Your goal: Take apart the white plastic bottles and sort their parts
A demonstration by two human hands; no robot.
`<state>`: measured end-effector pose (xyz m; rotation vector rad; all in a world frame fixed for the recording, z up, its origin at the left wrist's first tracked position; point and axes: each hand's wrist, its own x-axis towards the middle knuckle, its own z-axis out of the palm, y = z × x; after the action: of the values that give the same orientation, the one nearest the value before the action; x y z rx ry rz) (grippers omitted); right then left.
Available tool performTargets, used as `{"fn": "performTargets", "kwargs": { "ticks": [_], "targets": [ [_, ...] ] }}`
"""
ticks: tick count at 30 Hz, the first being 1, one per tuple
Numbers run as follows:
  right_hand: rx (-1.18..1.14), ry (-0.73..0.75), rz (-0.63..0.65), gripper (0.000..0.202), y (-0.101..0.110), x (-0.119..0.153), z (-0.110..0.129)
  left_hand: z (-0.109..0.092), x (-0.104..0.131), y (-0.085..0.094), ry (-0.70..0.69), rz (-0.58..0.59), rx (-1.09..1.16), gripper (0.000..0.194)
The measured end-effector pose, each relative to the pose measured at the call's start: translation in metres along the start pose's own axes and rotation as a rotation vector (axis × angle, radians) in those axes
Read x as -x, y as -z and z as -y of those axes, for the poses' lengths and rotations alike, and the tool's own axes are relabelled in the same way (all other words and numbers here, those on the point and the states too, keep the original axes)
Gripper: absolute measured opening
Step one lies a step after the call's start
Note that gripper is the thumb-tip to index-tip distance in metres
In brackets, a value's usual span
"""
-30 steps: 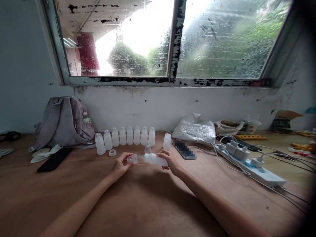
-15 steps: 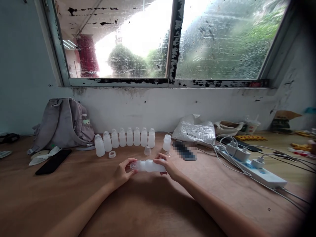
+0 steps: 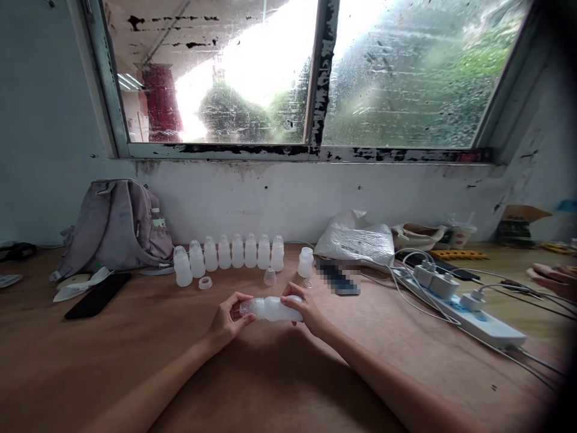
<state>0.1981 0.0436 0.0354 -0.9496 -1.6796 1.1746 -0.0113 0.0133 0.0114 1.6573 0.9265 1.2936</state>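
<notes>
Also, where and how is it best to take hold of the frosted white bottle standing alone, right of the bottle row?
I would grip the frosted white bottle around its rounded body, below the neck, from the right: it stands upright, and the row of capped white bottles is on its left.

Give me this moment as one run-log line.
left hand: on clear cap; right hand: around frosted bottle, held sideways; behind: row of capped bottles, uncapped bottle; on table: white ring; far right: another person's hand
</notes>
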Motion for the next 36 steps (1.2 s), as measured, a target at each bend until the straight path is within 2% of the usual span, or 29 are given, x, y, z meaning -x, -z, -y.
{"fn": "performTargets", "kwargs": {
  "ticks": [8, 12, 16, 19, 23, 28, 30, 33, 36],
  "targets": [
    [0.019, 0.077, -0.081, 0.025, -0.002, 0.001, -0.006, -0.006, 0.004, -0.007, 0.014, -0.007, -0.003, 0.036],
    [-0.041, 0.079, -0.089, 0.027, -0.006, 0.005, -0.005, -0.004, 0.003, -0.008, 0.006, -0.053, 0.018, 0.038],
    [-0.047, 0.026, 0.074, 0.027, -0.018, 0.010, 0.000, -0.007, -0.005, -0.010, 0.033, -0.179, 0.238, 0.044],
    [0.055, 0.103, 0.217, 0.035, -0.027, 0.011, 0.002, -0.010, -0.012, -0.013, 0.070, -0.227, 0.372, 0.049],
    [0.267, 0.177, 0.198, 0.039, -0.029, 0.007, -0.002, -0.008, -0.018, -0.015, 0.049, -0.223, 0.301, 0.046],
    [0.288, 0.258, 0.213, 0.037, -0.022, 0.000, -0.010, 0.007, -0.021, -0.011, -0.025, -0.060, 0.111, 0.051],
    [0.328, 0.262, 0.208, 0.039, -0.019, -0.002, -0.012, 0.014, -0.023, -0.007, -0.030, -0.031, 0.028, 0.051],
    [0.370, 0.273, 0.211, 0.054, -0.015, -0.004, -0.010, 0.019, -0.024, -0.001, -0.038, -0.051, -0.038, 0.047],
    [0.391, 0.321, 0.100, 0.062, -0.008, -0.009, 0.004, 0.019, -0.023, 0.006, -0.041, -0.093, -0.049, 0.041]
  ]
}}
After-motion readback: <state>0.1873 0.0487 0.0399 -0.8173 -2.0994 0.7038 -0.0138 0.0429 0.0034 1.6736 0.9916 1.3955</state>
